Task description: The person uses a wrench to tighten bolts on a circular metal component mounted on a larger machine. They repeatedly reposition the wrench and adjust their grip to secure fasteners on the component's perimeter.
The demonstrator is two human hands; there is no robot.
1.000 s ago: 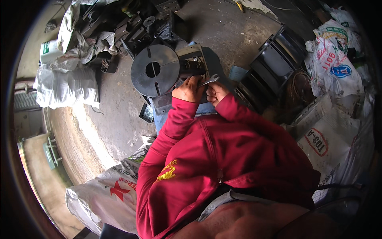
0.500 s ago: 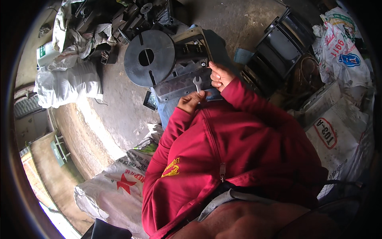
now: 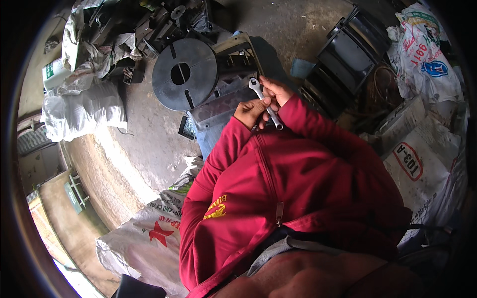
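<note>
My left hand (image 3: 251,112) is closed around the middle of a silver combination wrench (image 3: 273,117). The wrench slants, its open jaw up by a bolt at the edge of a metal frame (image 3: 256,54) and its ring end down toward my right sleeve. Close beside the jaw is my right hand (image 3: 276,91), its fingers curled by the frame's edge; whatever they pinch is hidden. The frame belongs to a machine part resting over my lap, with a flat metal plate (image 3: 213,113) along its near side. A dark slotted disc (image 3: 201,59) sits at its left.
A small tray of metal bits (image 3: 187,128) lies left of my lap. Dark metal parts (image 3: 169,25) are heaped at the far left. Black machine housings (image 3: 348,57) stand at the right, with white sacks (image 3: 415,174) beyond. Another sack (image 3: 144,248) lies at my left.
The wrench has moved up and to the right, tilting so that its jaw comes close to the bolt and its ring end shows. My left hand has come against my right.
</note>
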